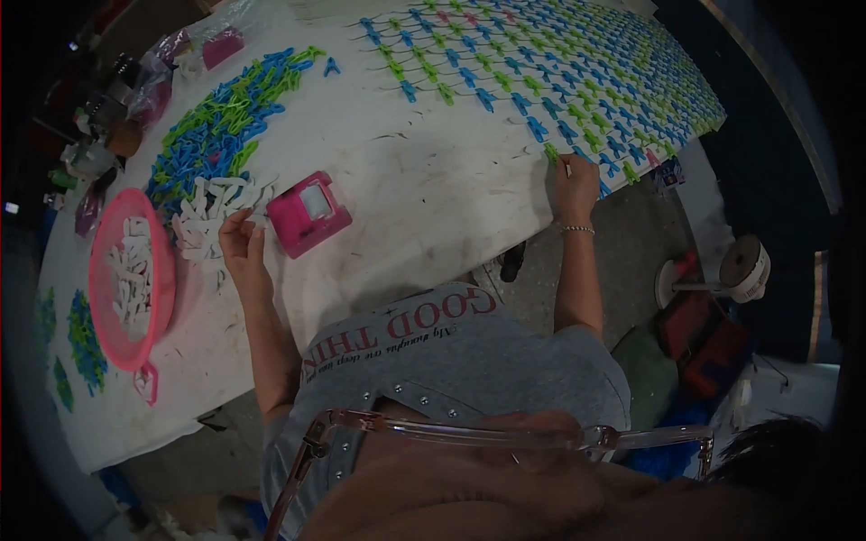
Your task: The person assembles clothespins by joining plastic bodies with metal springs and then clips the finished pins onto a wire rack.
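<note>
My right hand (pixel 575 191) is closed at the near edge of the rows of clips, its fingers pinched on a green clothespin (pixel 552 153). Blue clothespins (pixel 538 129) lie just beyond it, with thin cords or wires running between the rows. My left hand (pixel 245 251) hovers with curled fingers by a loose heap of white plastic pieces (pixel 209 212); whatever is between its fingertips is too small to make out. Right beside that hand sits a pink box (pixel 311 215) with a white block in its opening.
A heap of blue and green clothespins (pixel 221 117) lies at the back left. A pink basket (pixel 162 298) of white pieces stands at the left, with more clips (pixel 86 343) past it. Plastic bags and jars line the far left edge. A spool (pixel 745 261) stands at the right.
</note>
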`<state>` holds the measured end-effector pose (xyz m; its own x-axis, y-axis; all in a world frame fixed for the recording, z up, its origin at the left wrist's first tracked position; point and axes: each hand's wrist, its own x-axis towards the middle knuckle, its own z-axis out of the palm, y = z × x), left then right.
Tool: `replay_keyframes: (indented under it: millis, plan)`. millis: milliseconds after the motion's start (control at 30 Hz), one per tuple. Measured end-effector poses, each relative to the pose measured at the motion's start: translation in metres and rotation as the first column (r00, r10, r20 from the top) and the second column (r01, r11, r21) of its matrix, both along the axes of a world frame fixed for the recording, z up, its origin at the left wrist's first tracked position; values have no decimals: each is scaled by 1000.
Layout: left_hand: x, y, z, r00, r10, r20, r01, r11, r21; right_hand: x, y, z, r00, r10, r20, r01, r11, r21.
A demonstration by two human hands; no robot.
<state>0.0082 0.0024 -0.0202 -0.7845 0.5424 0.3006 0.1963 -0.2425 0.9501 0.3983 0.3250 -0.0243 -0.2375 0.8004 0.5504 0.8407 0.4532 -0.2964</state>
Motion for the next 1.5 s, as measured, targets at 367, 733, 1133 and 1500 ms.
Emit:
replay_keyframes:
  millis: [367,733,1133,1500]
  plan:
    - [-3,-5,9,999,27,17,-27,1000,-4,6,10,-7,995,44,87,-46,999,24]
    - [-82,-37,55,922,180,-344,-254,949,-185,-66,-11,41,901,422,-99,-402,900,171]
    - [-126,41,20,475,-252,-843,-407,786,-465,-195,-80,65,509,835,-209,-839,536,97]
    - [-22,18,66,980,-96,-175,82,993,-85,-272,-137,62,169,702,-692,-977,29,-210]
